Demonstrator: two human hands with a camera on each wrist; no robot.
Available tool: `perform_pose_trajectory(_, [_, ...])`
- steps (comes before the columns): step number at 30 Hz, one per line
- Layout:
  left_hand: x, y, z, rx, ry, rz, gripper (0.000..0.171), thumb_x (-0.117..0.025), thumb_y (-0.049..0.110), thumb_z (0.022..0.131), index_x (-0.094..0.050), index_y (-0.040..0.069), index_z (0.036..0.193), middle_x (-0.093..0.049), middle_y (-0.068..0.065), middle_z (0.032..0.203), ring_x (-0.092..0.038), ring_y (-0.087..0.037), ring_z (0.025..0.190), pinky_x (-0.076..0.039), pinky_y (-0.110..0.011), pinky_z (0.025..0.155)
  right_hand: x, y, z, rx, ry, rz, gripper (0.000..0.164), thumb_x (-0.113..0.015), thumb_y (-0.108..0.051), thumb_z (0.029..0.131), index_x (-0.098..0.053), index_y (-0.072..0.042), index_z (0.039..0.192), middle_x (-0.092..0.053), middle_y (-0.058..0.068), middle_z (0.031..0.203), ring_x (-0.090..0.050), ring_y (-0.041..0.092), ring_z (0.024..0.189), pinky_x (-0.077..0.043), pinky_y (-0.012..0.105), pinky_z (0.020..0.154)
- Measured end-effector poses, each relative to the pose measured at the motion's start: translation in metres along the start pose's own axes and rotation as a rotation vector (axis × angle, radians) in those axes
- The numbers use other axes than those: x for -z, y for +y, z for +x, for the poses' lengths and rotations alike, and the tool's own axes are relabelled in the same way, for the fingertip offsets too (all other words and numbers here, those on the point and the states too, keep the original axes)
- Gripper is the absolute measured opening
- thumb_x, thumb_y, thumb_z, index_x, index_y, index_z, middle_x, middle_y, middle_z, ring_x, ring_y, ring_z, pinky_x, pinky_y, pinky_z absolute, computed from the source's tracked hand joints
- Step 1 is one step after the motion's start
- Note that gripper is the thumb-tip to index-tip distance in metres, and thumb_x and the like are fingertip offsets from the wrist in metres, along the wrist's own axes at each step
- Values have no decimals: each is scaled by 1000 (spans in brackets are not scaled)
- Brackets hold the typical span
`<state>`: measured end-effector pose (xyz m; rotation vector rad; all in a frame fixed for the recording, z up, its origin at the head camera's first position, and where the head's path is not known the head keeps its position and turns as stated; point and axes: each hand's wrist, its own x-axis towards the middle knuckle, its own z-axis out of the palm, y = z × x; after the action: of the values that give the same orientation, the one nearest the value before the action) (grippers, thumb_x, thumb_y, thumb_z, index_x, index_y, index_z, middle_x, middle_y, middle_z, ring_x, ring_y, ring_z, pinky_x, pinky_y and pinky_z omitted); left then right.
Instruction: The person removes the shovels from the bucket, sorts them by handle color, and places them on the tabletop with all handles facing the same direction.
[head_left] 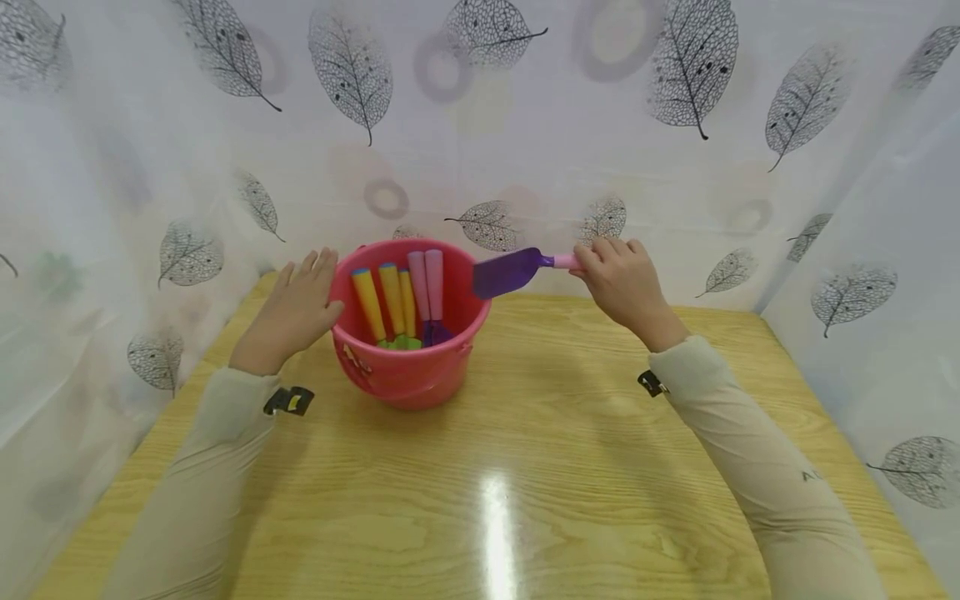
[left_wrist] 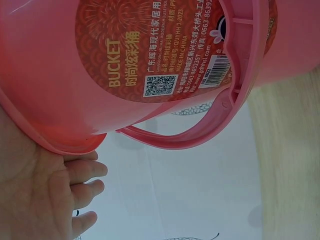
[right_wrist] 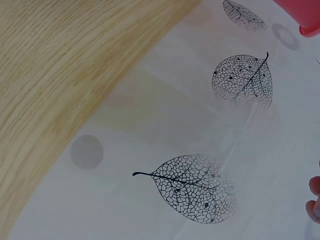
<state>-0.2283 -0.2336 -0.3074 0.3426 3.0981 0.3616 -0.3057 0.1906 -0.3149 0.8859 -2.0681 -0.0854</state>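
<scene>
A pink bucket (head_left: 408,379) stands on the table, holding several toy tools with upright handles. My left hand (head_left: 296,310) rests against the bucket's left rim with fingers extended; in the left wrist view, its palm (left_wrist: 32,185) lies by the rim. My right hand (head_left: 621,282) grips the pink handle of a toy shovel (head_left: 506,272). The shovel's purple blade points left, over the bucket's right rim. Inside the bucket are yellow handles (head_left: 369,304) with blue ends and green lower parts, and pink handles (head_left: 434,287) with purple lower parts.
The wood-grain table (head_left: 570,467) extends in front of and to the right of the bucket. A white leaf-patterned curtain (head_left: 465,158) hangs behind and along both sides. The bucket's carrying handle (left_wrist: 200,130) hangs down along its side.
</scene>
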Motion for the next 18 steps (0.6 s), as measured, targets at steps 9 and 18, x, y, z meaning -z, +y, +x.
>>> perform_pose_trajectory(9, [0,2,-1,3,2,-2,70,-38,21,93,-6,-7,148,-7,-27,155,-4,-44,143,-1,-59,116,-4,4,-8,-33,8,-14,50,-26,-39,101,-56,1,98,-59,17,79,-58,36,73,-42,45,59])
perform_pose_trajectory(18, [0,2,-3,3,4,-8,69,-38,21,93,-6,-8,148,-7,-27,155,-4,-44,143,-1,-59,116,-9,8,-16,-64,-45,-10,27,-52,-24,93,-56,2,101,-62,19,87,-58,37,77,-42,46,62])
